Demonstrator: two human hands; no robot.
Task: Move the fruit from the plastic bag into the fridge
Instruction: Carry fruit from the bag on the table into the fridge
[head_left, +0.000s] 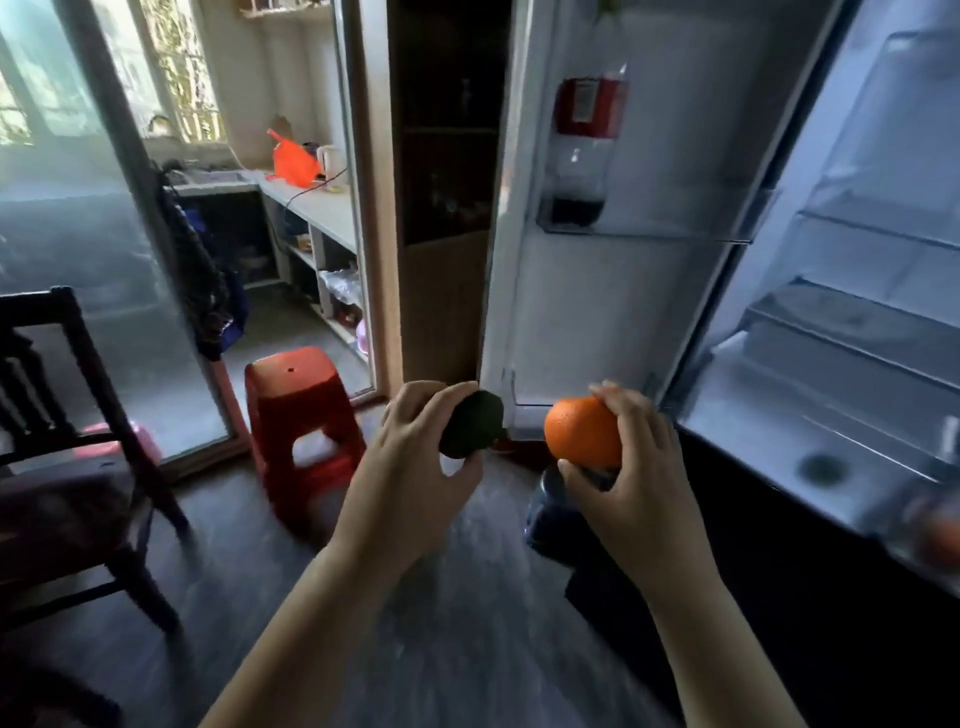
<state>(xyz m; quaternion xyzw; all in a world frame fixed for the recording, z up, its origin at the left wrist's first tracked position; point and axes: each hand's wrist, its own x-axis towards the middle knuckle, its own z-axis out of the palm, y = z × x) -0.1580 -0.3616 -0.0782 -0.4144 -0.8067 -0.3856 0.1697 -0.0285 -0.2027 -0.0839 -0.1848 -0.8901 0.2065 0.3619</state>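
My right hand (631, 467) grips a round orange (579, 431), held in front of the lower edge of the open fridge door (623, 291). My left hand (421, 452) is closed around a dark green fruit (472, 423), much like an avocado, level with the orange and to its left. The fridge (852, 291) stands open on the right, its lit white shelves bare apart from something orange and blurred (935, 535) at the lower right edge. The plastic bag is out of sight.
A cola bottle (584, 150) stands in the door's shelf. A red plastic stool (301, 426) sits on the floor left of my hands, a dark wooden chair (62, 457) further left. A dark blue container (550, 509) rests on the floor under my right hand. A kitchen counter lies beyond.
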